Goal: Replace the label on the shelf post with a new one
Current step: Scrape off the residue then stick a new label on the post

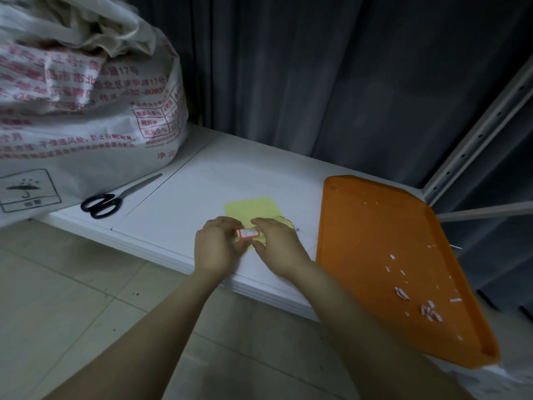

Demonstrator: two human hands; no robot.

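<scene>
Nearest the lens, above the front edge of the shelf [202, 180], the two grips meet: the left grip [216, 243] and right grip [277, 243] each pinch one end of the small red-bordered label [248, 233]. They hold it just over the yellow sheet [251, 209], which lies flat on the board. I judge the new label is being peeled or readied and is not yet on the post. Just right, the orange tray [360, 241] carries white scraps [429, 310] and seems to reach the front edge. Further left, scissors [103, 204] lie just beside a printed sack [86, 111]. Furthest, the perforated post [476, 140] rises at the right, well apart from the label. Likely risks: the sticky back could fold onto itself or cling to fingertips, the thin label could tear if the pinches pull apart, and a forearm could knock the tray
</scene>
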